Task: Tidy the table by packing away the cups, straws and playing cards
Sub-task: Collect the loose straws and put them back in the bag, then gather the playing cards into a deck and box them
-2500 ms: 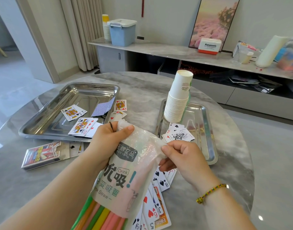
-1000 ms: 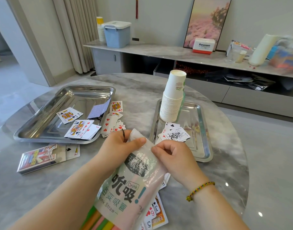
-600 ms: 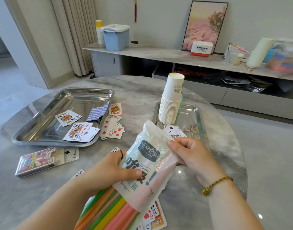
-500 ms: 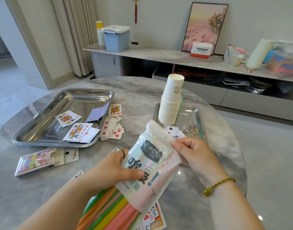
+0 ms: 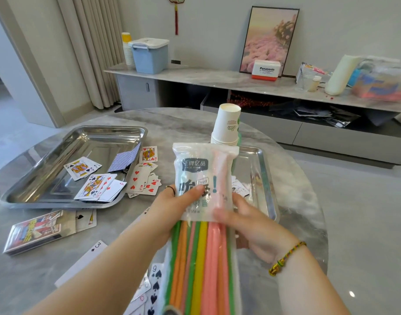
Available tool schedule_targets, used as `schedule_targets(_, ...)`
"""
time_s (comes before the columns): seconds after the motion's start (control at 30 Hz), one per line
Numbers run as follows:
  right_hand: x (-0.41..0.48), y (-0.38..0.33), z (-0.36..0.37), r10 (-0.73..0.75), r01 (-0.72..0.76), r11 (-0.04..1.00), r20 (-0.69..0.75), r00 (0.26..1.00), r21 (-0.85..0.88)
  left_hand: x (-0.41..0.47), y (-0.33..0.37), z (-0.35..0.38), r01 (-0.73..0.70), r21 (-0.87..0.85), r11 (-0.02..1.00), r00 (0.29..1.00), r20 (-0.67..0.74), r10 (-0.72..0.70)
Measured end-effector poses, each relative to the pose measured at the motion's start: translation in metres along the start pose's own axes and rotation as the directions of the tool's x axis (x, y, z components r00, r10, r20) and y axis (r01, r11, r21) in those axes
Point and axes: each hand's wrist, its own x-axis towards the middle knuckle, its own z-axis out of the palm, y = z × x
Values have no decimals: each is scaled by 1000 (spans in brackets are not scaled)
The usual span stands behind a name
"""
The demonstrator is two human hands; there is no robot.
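You hold the straw bag (image 5: 204, 178) upright in the air just in front of the stack of cups (image 5: 226, 128), and its flat top edge hides the lower cups. Your left hand (image 5: 170, 208) grips the bag from the left, with the thumb pressed on the printed front and the other fingers out of sight behind it. Your right hand (image 5: 251, 226) takes the lower right edge. It is blurred, so I can only say the thumb seems to lie across the front with the fingers (image 5: 239, 200) curled behind. The coloured straws (image 5: 201, 258) show below the printed panel and run toward you, with a pale film edge along each side, so I judge them already bagged. Expect a very light load. The film is soft and slippery, and the straws are stiff along their length but easy to crush or kink. Hold it around the middle, where the bundle gives the bag some body, rather than by the limp top, and squeeze gently. The cups stand on the small tray (image 5: 263, 178). Left of the cups, playing cards (image 5: 145, 180) lie in and beside the large tray (image 5: 58, 155), and the card box (image 5: 33, 233) sits further left and nearer you on the tabletop (image 5: 308, 212). These are not yet packed.
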Motion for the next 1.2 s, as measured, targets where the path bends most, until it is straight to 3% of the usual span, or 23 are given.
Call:
schedule_targets(0.13,3,1,-18,-53,50,998,-100,994,-32,24,-2,25,42,28,999,999,-20,-42)
schedule_targets(0.23,-9,-8,-62,-66,70,998,-230,971,8,41,-9,38,78,234,969,995,38,-89)
schedule_targets(0.3,-16,-8,-92,-69,70,997,-393,917,-11,45,-17,42,-14,399,917,995,98,-27)
schedule_targets(0.37,-12,-6,-112,-74,101,995,-522,850,24,52,-25,43,-154,662,733,981,191,33)
schedule_targets(0.43,3,-1,-123,-44,137,985,-612,789,107,67,-33,46,-298,831,470,949,309,55)
schedule_targets(0.57,38,5,-132,33,36,995,-652,758,93,99,-40,48,-414,910,32,910,414,10)
schedule_targets(0.67,54,7,-142,57,-18,998,-631,774,67,115,-50,42,-402,902,-161,915,389,-103)
schedule_targets(0.77,63,14,-147,17,-13,1000,-654,757,10,120,-54,36,-378,902,-208,924,357,-135)
schedule_targets(0.87,68,21,-144,-38,36,999,-669,743,-16,123,-53,34,-348,911,-221,937,347,-47)
schedule_targets(0.97,72,22,-142,-102,74,995,-630,770,-69,124,-51,36,-285,943,-175,955,295,34)
schedule_targets(1.07,76,23,-141,-115,66,992,-572,812,-105,131,-47,44,-213,963,-165,976,219,14)
schedule_targets(1.2,85,26,-137,-199,25,958,-599,775,-286,145,-40,58,-114,983,-141,993,112,-23)
